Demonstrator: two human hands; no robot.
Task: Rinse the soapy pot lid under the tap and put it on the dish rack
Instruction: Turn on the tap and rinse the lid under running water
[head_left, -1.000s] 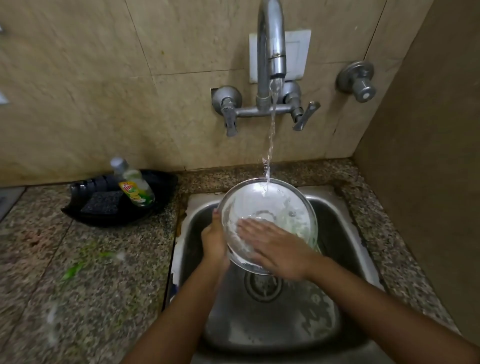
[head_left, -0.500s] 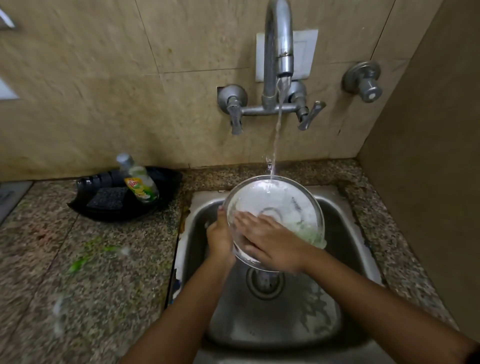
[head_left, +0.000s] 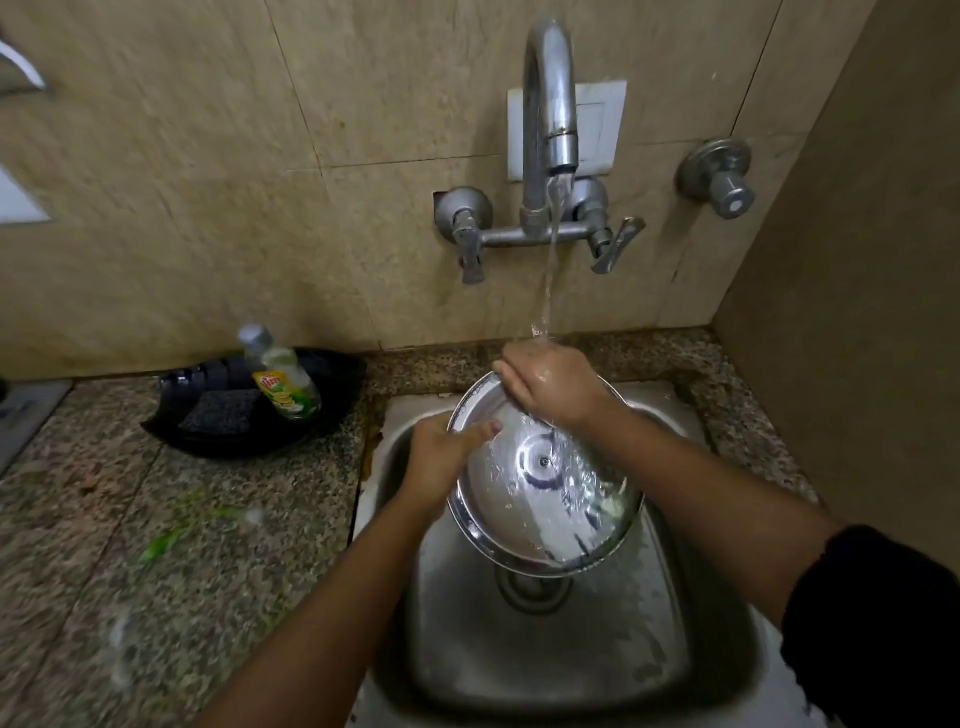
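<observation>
A round steel pot lid (head_left: 545, 499) is held tilted over the sink (head_left: 545, 660), its shiny inner face toward me, wet, with a little foam near its lower right rim. My left hand (head_left: 447, 457) grips the lid's left rim, thumb lying on the inner face. My right hand (head_left: 550, 384) rests flat on the lid's top edge, fingers together, directly under the stream. The tap (head_left: 550, 135) on the wall is running; its water falls onto my right hand and runs down the lid. No dish rack is in view.
A black tray (head_left: 249, 415) on the granite counter (head_left: 156, 545) left of the sink holds a dish-soap bottle (head_left: 283, 379) and a dark scrub pad (head_left: 221, 413). A second valve (head_left: 719, 176) sticks out of the wall at right. A side wall (head_left: 857, 312) closes the right.
My right hand slid from the middle of the lid up to its top edge, into the stream. The lid's inner face now shows mostly rinsed metal instead of white suds.
</observation>
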